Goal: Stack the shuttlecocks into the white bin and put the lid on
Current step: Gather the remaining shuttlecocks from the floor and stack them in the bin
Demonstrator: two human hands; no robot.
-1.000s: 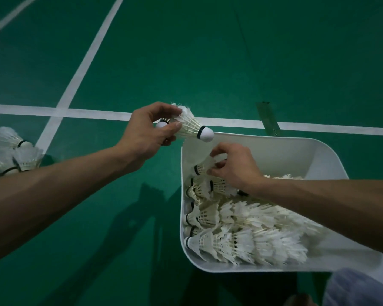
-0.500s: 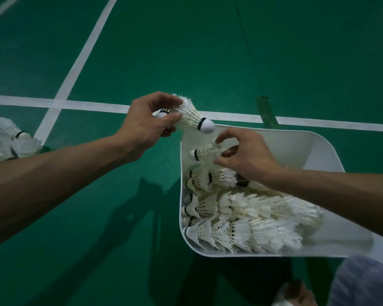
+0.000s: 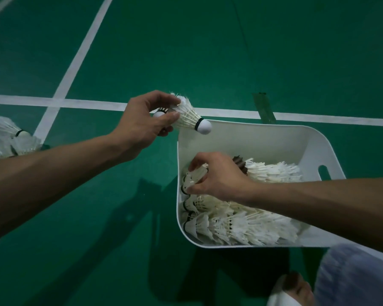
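Holding: left hand [image 3: 142, 127] is clenched on the raised shuttlecock [image 3: 187, 117], fingers over the feathers, cork pointing right and down, just above the bin's far-left corner.
Second cork: second cork [image 3: 158, 114] pokes out between thumb and forefinger of the same hand; the rest of it is hidden.
Right hand: right hand [image 3: 217, 175] is inside the bin, thumb and fingers curled round the low shuttlecock [image 3: 196, 176], close against the left wall.
Bin: white bin [image 3: 274, 138] sits on the floor, top open, slot handle [image 3: 323, 170] in the right wall.
Contents: nested rows [image 3: 241, 226] lie on their sides, corks toward the left wall, feathers to the right.
Dark item: dark feathers [image 3: 239, 161] just behind the right hand; can't tell what it is.
Floor: green court floor [image 3: 186, 51], white lines [image 3: 93, 104], tape strip [image 3: 264, 108] behind the bin.
Loose: loose shuttlecocks [image 3: 7, 138] on the floor at far left, well apart from the bin.
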